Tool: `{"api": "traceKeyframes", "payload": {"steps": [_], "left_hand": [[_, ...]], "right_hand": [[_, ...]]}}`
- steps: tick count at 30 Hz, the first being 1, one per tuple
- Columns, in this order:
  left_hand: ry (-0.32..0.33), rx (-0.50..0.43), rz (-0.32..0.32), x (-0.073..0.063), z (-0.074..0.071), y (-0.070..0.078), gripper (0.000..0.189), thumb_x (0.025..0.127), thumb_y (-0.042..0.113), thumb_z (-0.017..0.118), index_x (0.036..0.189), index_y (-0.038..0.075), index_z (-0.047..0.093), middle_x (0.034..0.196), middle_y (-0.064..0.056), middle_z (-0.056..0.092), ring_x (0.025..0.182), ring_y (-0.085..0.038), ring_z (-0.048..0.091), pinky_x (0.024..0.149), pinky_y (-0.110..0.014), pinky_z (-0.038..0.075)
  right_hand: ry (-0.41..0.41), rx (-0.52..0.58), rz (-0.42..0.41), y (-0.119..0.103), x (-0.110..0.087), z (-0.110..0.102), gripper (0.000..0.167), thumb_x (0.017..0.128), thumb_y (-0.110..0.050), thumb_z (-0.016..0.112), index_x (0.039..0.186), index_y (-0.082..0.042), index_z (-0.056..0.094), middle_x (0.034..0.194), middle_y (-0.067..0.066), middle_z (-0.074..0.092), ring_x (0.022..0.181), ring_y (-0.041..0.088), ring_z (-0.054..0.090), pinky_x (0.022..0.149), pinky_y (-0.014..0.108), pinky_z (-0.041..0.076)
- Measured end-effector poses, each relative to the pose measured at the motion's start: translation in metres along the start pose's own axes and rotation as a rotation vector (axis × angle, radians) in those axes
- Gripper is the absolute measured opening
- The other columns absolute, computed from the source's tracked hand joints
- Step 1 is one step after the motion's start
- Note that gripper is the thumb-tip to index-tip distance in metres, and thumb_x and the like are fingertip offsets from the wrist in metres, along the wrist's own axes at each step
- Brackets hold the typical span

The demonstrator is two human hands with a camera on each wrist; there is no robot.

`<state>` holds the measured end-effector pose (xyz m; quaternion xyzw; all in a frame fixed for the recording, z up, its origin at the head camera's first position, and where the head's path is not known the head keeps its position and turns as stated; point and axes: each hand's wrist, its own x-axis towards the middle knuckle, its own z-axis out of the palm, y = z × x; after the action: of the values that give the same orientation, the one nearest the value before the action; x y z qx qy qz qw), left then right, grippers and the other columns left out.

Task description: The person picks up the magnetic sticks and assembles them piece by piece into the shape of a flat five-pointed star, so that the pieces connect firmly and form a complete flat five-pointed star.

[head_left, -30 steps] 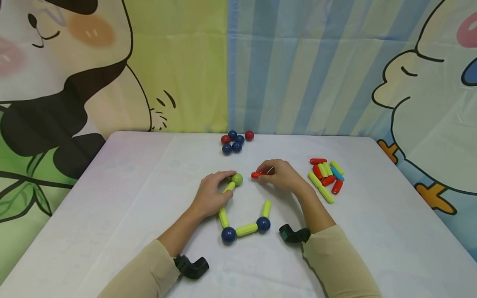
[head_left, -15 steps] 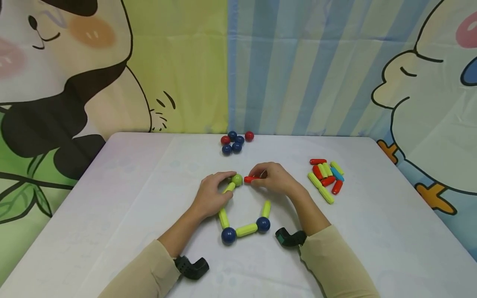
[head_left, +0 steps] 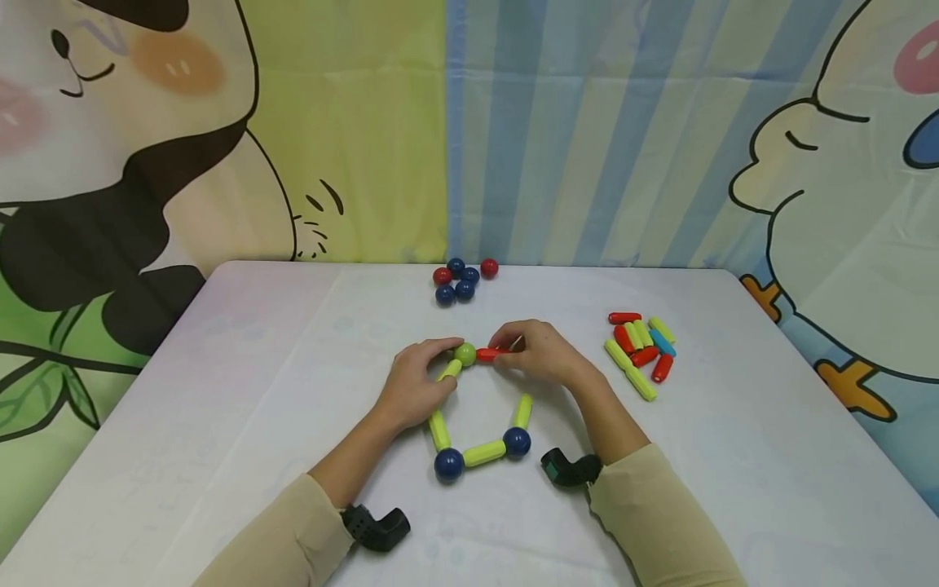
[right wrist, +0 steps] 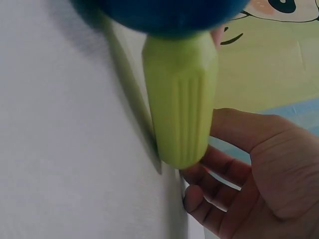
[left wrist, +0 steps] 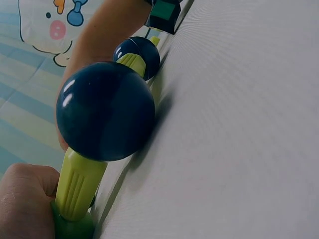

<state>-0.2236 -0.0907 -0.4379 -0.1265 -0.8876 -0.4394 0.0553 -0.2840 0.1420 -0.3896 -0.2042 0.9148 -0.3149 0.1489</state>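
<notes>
On the white table (head_left: 734,456) lies an open chain of yellow-green sticks and balls. It runs from a green ball (head_left: 465,354) down the left to a dark blue ball (head_left: 448,464), along a stick (head_left: 484,452) to a second blue ball (head_left: 517,441), then up a stick (head_left: 523,411). My left hand (head_left: 444,355) grips the green ball. My right hand (head_left: 508,349) pinches a red stick (head_left: 486,355) whose left end touches that ball. The left wrist view shows the blue ball (left wrist: 104,109) on its stick (left wrist: 79,184). The right wrist view shows the upright stick (right wrist: 182,99) and my right hand's curled fingers (right wrist: 199,199).
Several red and blue balls (head_left: 458,281) cluster at the table's far edge. A pile of red, yellow-green and blue sticks (head_left: 641,350) lies right of my right hand. A cartoon backdrop hangs behind the table.
My right hand carried the red stick leftward until its end met the green ball. The left hand stayed on the ball.
</notes>
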Motion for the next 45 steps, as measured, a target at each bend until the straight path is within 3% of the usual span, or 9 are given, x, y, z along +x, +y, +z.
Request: {"api": "traceKeyframes", "payload": {"steps": [10,16,19,23,27,33,37,45], "left_hand": [[0.002,-0.019,0.013,0.000,-0.001,-0.001,0.056,0.085,0.009,0.067,0.140,0.015,0.064,0.140,-0.003,0.066,0.135,-0.025,0.057,0.118,-0.051,0.039],[0.022,-0.061,0.004,0.001,0.000,-0.001,0.055,0.086,0.006,0.065,0.141,0.011,0.063,0.140,-0.007,0.065,0.134,-0.026,0.058,0.118,-0.049,0.041],[0.021,-0.073,-0.014,0.001,0.000,0.000,0.055,0.087,0.006,0.065,0.141,0.011,0.062,0.141,-0.007,0.064,0.135,-0.027,0.057,0.118,-0.048,0.042],[0.021,-0.074,-0.016,0.001,-0.001,0.000,0.055,0.087,0.006,0.065,0.142,0.011,0.062,0.141,-0.008,0.064,0.136,-0.027,0.057,0.118,-0.048,0.042],[0.024,-0.074,-0.015,0.001,-0.003,0.000,0.055,0.086,0.006,0.066,0.141,0.011,0.062,0.141,-0.008,0.064,0.136,-0.026,0.057,0.119,-0.046,0.041],[0.019,-0.077,-0.021,0.002,-0.002,0.000,0.056,0.085,0.008,0.065,0.141,0.011,0.062,0.137,-0.008,0.065,0.132,-0.026,0.058,0.117,-0.046,0.042],[0.031,-0.053,-0.037,0.003,-0.002,0.001,0.050,0.088,0.014,0.066,0.138,0.012,0.064,0.124,-0.009,0.067,0.119,-0.026,0.061,0.110,-0.046,0.047],[0.052,-0.015,-0.080,0.003,0.002,0.001,0.028,0.092,0.032,0.073,0.113,0.014,0.073,0.113,-0.004,0.066,0.108,-0.022,0.060,0.100,-0.041,0.051]], "right_hand": [[-0.031,-0.027,0.042,0.003,-0.003,-0.006,0.026,0.094,-0.017,0.074,0.120,-0.016,0.072,0.110,0.007,0.068,0.100,0.025,0.059,0.088,0.037,0.053],[-0.060,-0.040,0.101,0.004,-0.007,-0.015,0.026,0.097,-0.025,0.070,0.119,-0.012,0.065,0.103,0.008,0.066,0.089,0.023,0.060,0.076,0.031,0.052],[-0.134,-0.053,0.186,-0.001,-0.013,-0.020,0.028,0.097,-0.033,0.070,0.111,-0.011,0.059,0.090,0.008,0.065,0.077,0.022,0.059,0.066,0.029,0.049],[-0.312,-0.067,0.291,-0.013,-0.023,-0.021,0.033,0.094,-0.041,0.072,0.101,-0.011,0.060,0.080,0.007,0.066,0.070,0.021,0.060,0.060,0.029,0.051],[-0.409,-0.078,0.303,-0.026,-0.027,-0.016,0.033,0.090,-0.040,0.076,0.096,-0.010,0.062,0.078,0.007,0.070,0.068,0.020,0.064,0.058,0.029,0.055],[-0.356,-0.112,0.300,-0.029,-0.025,-0.012,0.029,0.090,-0.033,0.079,0.096,-0.010,0.062,0.079,0.007,0.069,0.068,0.021,0.064,0.059,0.029,0.055],[-0.306,-0.137,0.265,-0.025,-0.023,-0.015,0.027,0.090,-0.031,0.078,0.095,-0.011,0.061,0.080,0.006,0.065,0.071,0.022,0.063,0.062,0.030,0.052],[-0.253,-0.125,0.202,-0.019,-0.017,-0.015,0.026,0.091,-0.029,0.078,0.094,-0.012,0.058,0.084,0.005,0.062,0.071,0.020,0.060,0.064,0.028,0.048]]}}
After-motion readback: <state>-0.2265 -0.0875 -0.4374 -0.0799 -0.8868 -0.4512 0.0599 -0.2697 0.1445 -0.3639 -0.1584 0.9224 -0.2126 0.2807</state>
